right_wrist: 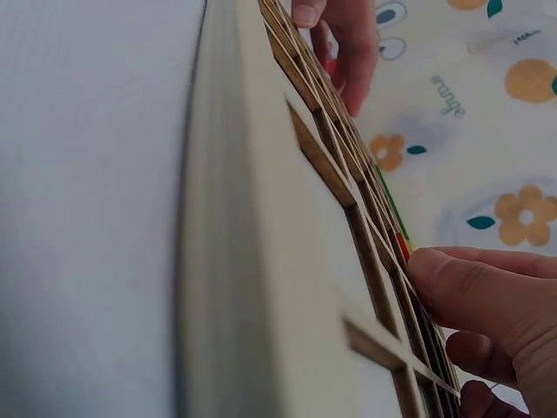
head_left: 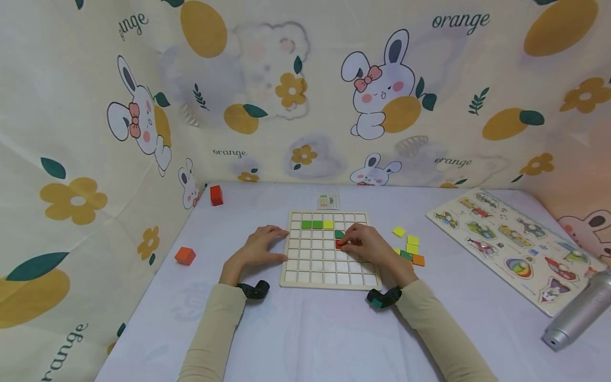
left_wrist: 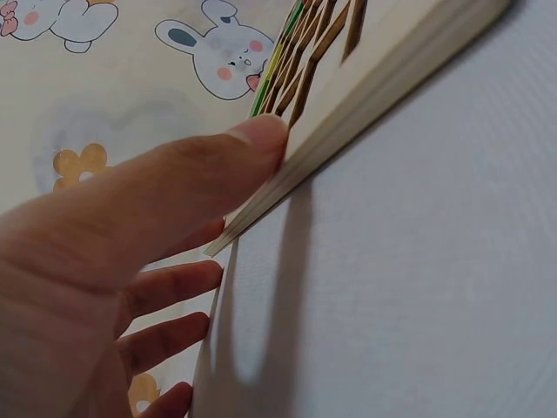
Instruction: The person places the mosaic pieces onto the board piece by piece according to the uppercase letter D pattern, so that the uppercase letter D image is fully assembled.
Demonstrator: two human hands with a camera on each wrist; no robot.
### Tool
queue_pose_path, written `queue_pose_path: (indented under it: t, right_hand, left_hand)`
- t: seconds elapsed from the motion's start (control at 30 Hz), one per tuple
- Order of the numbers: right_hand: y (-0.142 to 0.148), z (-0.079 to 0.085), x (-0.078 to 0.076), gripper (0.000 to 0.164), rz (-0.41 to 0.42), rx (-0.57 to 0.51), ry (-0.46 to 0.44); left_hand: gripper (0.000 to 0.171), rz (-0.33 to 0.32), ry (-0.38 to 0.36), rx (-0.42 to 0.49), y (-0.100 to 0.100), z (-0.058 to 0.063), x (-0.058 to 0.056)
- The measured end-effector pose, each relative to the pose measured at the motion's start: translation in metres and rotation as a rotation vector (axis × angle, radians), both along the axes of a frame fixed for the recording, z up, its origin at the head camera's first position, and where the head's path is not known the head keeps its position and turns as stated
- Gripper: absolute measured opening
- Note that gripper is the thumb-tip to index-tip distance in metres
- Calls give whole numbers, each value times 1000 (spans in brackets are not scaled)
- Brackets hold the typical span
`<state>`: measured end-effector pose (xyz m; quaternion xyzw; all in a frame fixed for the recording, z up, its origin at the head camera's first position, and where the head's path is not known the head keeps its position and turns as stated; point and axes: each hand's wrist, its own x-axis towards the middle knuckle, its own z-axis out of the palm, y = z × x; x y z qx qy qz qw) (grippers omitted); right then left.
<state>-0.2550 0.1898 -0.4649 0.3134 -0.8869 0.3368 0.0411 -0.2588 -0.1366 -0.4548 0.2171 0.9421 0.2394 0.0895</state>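
Right hand [head_left: 368, 244] likely pinching red tile [head_left: 338, 244], half-hidden; left hand [head_left: 258, 246] spread, touching left edge of grid board [head_left: 317, 254]. Skewed release could leave tile cocked.

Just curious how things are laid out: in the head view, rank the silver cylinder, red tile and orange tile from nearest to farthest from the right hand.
1. Red tile: left of the right hand, touching it.
2. Orange tile: to the right of that hand.
3. Silver cylinder: at the picture's right edge.
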Motion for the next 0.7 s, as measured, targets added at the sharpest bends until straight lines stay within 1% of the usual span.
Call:
queue_pose_path:
  t: [0.07,0.2,0.3,0.5,0.6,0.7]
  right_hand:
    - [0,0,0,12,-2,2,0]
    - [3,2,0,13,-22,3,-28]
    - [9,5,-1,14,-60,-7,-52]
    - [24,10,2,18,-129,-13,-67]
    - [34,13,4,18,-147,-8,-56]
    - [46,16,8,18,-151,-1,-12]
  left_hand:
    - [69,3,-8,2,0,0,0]
    - [69,7,-12,7,1,-1,0]
    - [69,7,-8,7,0,-1,0]
    - [68,-5,12,10,0,-1,-1]
    - [67,-16,17,11,-1,-1,0]
    - [66,-21,16,11,-1,-1,0]
